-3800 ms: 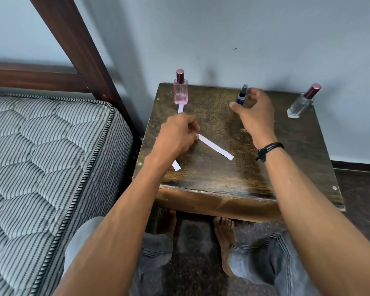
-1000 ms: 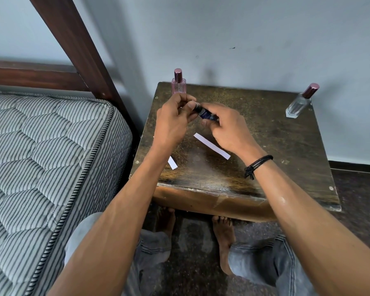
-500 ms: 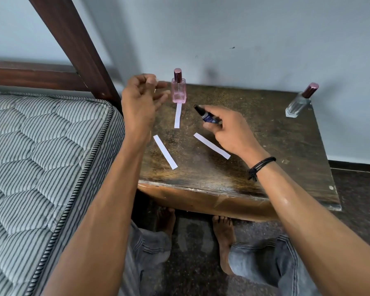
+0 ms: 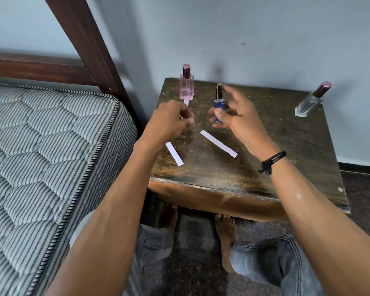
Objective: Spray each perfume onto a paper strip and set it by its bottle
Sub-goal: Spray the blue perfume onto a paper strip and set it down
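My right hand (image 4: 240,119) holds a small blue perfume bottle (image 4: 219,105) upright over the wooden table (image 4: 286,146). Its black nozzle is bare and my forefinger is lifted beside it. My left hand (image 4: 169,120) hovers just left of the bottle, fingers curled, pinching something small that looks like the bottle's cap. A pink bottle (image 4: 186,87) stands at the back left with a paper strip (image 4: 186,102) in front of it. A clear bottle (image 4: 309,103) stands at the back right. Two more strips lie flat: one (image 4: 218,143) in the middle, one (image 4: 175,155) partly under my left wrist.
A striped mattress (image 4: 51,157) lies close along the table's left side, with a dark wooden bed post (image 4: 88,43) slanting up behind it. The table's back edge meets a pale wall. My knees and bare feet are below its front edge.
My left hand pulled the cap off the blue bottle, swung out to the left, then came back beside it. My right hand turned the bottle from tilted to upright and lifted its forefinger.
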The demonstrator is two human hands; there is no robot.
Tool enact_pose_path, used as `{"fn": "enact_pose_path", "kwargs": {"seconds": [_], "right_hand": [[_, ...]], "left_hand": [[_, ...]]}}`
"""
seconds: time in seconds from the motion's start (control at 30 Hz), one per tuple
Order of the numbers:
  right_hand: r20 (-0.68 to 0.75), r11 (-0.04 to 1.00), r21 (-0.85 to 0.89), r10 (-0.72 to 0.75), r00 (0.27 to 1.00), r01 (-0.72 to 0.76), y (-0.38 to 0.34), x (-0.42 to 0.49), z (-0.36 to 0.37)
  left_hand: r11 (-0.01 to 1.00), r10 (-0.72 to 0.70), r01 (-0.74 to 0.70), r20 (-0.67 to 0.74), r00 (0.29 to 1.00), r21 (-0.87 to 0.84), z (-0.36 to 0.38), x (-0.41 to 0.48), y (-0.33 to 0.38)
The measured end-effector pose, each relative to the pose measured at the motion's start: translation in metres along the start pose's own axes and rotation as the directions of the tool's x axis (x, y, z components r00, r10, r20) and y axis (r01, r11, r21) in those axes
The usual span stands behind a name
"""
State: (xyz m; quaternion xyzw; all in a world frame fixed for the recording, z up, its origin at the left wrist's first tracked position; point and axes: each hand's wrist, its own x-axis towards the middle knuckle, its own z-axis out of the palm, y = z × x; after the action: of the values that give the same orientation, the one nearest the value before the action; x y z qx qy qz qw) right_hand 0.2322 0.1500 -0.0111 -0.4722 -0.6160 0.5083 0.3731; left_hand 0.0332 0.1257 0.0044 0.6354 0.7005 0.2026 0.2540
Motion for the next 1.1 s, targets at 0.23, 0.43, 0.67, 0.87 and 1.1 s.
{"fn": "enact_pose_path", "kwargs": {"seconds": [0.23, 0.43, 0.67, 0.87, 1.1], "right_hand": [[0.030, 0.969, 0.245, 0.006, 1.000, -0.013, -0.003, -0.001, -0.006], [0.032, 0.946, 0.323, 0.025, 0.999, -0.034, -0.004, -0.001, -0.012], [0.017, 0.957, 0.286, 0.046, 0.999, -0.049, -0.002, 0.000, -0.013], [-0.003, 0.961, 0.270, 0.062, 0.998, -0.059, -0.001, 0.001, -0.016], [-0.015, 0.966, 0.249, 0.076, 0.997, -0.070, 0.001, 0.000, -0.016]], "left_hand": [[0.991, 0.013, -0.029, 0.118, 0.993, 0.134, 0.004, 0.000, -0.004], [0.995, 0.016, -0.031, 0.165, 0.986, 0.093, 0.000, 0.003, -0.009], [0.999, 0.010, -0.017, 0.181, 0.983, 0.036, -0.006, 0.002, -0.011], [0.967, 0.211, -0.230, 0.161, 0.964, 0.111, 0.004, 0.000, 0.001], [0.911, 0.265, -0.278, 0.084, 0.960, 0.305, 0.032, -0.003, 0.006]]}}
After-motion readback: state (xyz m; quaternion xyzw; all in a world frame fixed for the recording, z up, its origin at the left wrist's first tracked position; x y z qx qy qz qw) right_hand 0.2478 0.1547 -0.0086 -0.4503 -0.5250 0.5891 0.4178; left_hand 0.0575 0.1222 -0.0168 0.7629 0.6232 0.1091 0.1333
